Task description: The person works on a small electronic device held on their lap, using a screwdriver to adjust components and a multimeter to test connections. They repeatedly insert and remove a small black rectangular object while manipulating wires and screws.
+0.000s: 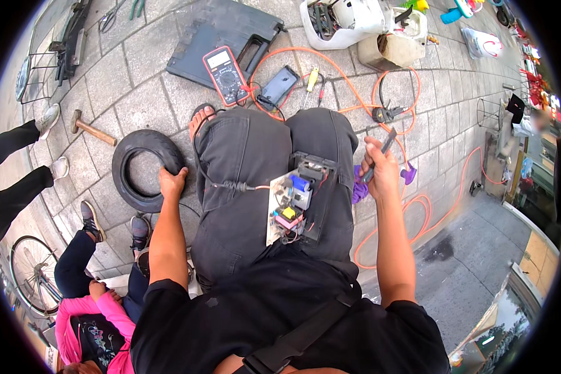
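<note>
Grey block paving (149, 103), dark case (221, 37) laid flat, phone (280, 85) and yellow-handled screwdriver (312, 80) near it, hammer (96, 131), black tire (120, 171), looped orange hose (339, 65), white cut-open container (343, 40).

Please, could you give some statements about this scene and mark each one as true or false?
1. The right hand holds a dark, narrow tool. True.
2. The left hand holds a smartphone. False: it is at the edge of the black tire.
3. An exposed circuit board is on the person's lap. True.
4. The hammer lies inside the tire. False: it lies outside, on the paving.
5. The digital multimeter lies partly over the dark plastic case. True.
</note>
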Demonstrator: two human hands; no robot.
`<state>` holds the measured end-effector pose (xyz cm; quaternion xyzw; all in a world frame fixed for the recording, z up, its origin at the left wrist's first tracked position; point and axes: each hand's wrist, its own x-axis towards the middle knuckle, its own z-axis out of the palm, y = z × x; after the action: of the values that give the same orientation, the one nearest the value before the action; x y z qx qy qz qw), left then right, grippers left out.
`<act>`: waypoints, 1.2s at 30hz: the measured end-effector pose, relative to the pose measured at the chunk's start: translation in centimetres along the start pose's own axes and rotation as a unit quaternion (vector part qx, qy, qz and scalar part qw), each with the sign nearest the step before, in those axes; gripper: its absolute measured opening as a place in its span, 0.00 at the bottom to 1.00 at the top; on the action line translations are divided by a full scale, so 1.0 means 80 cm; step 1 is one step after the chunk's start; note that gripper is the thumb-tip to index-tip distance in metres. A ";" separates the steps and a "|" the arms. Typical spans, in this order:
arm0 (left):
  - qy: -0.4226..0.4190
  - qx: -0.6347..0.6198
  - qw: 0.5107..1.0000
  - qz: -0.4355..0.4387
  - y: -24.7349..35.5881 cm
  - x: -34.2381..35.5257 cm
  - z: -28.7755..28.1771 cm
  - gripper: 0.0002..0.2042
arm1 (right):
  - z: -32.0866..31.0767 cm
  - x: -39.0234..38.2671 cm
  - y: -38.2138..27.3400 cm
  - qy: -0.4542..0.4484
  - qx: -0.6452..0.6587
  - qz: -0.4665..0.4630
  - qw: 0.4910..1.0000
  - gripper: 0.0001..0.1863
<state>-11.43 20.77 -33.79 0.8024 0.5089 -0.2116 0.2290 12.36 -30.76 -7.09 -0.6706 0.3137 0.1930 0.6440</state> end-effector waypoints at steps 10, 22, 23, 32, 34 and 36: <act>-0.043 -0.057 0.997 0.021 -0.062 0.052 0.035 0.49 | 0.103 0.257 0.045 -0.016 -0.225 0.055 0.973 0.12; 0.026 0.004 0.998 0.056 -0.165 0.090 0.073 0.37 | 0.172 0.392 0.133 0.057 -0.445 -0.114 0.886 0.22; 0.019 0.000 0.998 0.052 -0.158 0.098 0.078 0.37 | 0.173 0.386 0.128 0.004 -0.412 -0.067 0.909 0.21; 0.011 -0.030 0.999 0.032 -0.111 0.080 0.068 0.40 | 0.208 0.396 0.127 -0.007 -0.486 -0.132 0.864 0.22; 0.001 -0.022 1.000 0.013 -0.113 0.078 0.062 0.41 | 0.215 0.408 0.120 -0.054 -0.549 -0.122 0.825 0.21; 0.015 0.010 1.000 -0.017 -0.106 0.072 0.057 0.44 | 0.223 0.399 0.106 -0.073 -0.600 -0.127 0.786 0.21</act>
<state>-17.42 25.47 -42.09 0.7991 0.5236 -0.2084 0.2093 32.54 -18.47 -36.27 -0.9395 -0.0016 0.3074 0.1514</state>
